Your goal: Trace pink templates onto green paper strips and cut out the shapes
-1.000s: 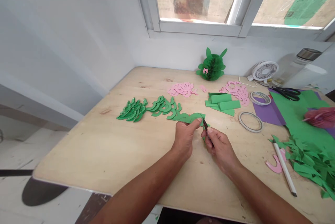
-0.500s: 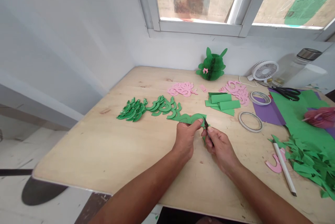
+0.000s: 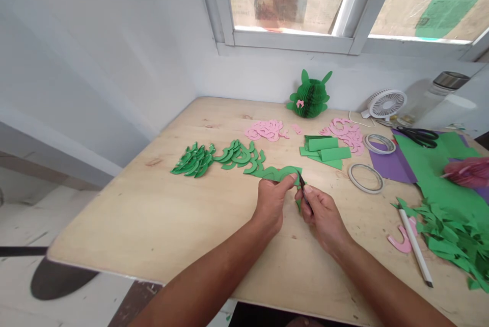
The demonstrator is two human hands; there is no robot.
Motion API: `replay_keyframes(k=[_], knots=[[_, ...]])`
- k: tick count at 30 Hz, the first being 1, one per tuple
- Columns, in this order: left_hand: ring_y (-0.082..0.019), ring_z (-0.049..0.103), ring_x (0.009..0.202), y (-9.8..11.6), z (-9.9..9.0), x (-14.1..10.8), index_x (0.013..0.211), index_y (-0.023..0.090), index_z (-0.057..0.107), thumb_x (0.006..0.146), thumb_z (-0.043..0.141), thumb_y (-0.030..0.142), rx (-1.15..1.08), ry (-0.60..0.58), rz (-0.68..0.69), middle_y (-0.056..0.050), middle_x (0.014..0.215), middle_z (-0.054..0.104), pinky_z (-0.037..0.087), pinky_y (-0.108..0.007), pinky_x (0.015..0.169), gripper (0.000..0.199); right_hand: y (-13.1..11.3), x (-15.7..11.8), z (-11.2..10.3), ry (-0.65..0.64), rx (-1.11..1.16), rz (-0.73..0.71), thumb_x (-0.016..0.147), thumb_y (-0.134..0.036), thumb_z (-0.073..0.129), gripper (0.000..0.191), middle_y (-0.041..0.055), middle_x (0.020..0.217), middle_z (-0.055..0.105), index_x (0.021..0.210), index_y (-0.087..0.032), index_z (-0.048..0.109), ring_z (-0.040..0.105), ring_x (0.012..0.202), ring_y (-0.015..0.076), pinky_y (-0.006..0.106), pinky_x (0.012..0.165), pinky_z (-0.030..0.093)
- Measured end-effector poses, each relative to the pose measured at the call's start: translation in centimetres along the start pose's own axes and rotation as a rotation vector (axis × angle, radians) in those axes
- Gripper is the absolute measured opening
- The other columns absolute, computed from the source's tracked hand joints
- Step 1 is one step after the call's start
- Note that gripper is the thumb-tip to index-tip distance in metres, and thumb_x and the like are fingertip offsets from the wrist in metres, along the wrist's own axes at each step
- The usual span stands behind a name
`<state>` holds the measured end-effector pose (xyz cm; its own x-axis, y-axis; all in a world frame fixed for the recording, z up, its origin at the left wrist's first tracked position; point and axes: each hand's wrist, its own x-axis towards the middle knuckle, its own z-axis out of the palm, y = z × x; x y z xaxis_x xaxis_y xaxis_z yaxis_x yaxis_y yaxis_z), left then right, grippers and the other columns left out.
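My left hand (image 3: pixel 273 197) pinches a strip of green paper (image 3: pixel 286 171) with curved outlines on it, thumb on top. My right hand (image 3: pixel 319 210) is closed around a small pair of dark scissors (image 3: pixel 304 188), whose blades meet the strip's right end. A bit of green paper hangs below the blades. Left of the strip lie green curved cut-outs (image 3: pixel 239 155), and farther left a heap of folded green pieces (image 3: pixel 194 160).
Behind are pink cut-outs (image 3: pixel 265 130), stacked green strips (image 3: pixel 324 150) and a green honeycomb paper figure (image 3: pixel 310 95). To the right are tape rolls (image 3: pixel 365 178), a white pen (image 3: pixel 415 248), green scraps (image 3: pixel 451 235), black-handled scissors (image 3: pixel 418 136), a small fan (image 3: pixel 385 104) and a bottle (image 3: pixel 431 95).
Both hands stay in nearly the same place on the strip and scissors. The scissors have shifted very slightly; nothing else has visibly moved.
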<state>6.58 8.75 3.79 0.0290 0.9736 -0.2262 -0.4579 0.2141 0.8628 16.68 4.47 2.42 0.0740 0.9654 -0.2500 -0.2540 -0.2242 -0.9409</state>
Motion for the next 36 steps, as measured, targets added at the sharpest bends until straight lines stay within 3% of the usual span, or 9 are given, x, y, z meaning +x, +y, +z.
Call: replay_keyframes(k=[36], knots=[[-0.014, 0.055, 0.066, -0.04, -0.04, -0.06, 0.059, 0.016, 0.062, 0.060, 0.074, 0.030, -0.011, 0.010, -0.017, 0.000, 0.064, 0.059, 0.044, -0.029, 0.068, 0.018, -0.03, 0.00, 0.16, 0.007, -0.017, -0.013, 0.077, -0.062, 0.061, 0.045, -0.0082, 0.046, 0.035, 0.075, -0.017, 0.059, 0.023, 0.042, 0.0071, 0.024, 0.041, 0.013]])
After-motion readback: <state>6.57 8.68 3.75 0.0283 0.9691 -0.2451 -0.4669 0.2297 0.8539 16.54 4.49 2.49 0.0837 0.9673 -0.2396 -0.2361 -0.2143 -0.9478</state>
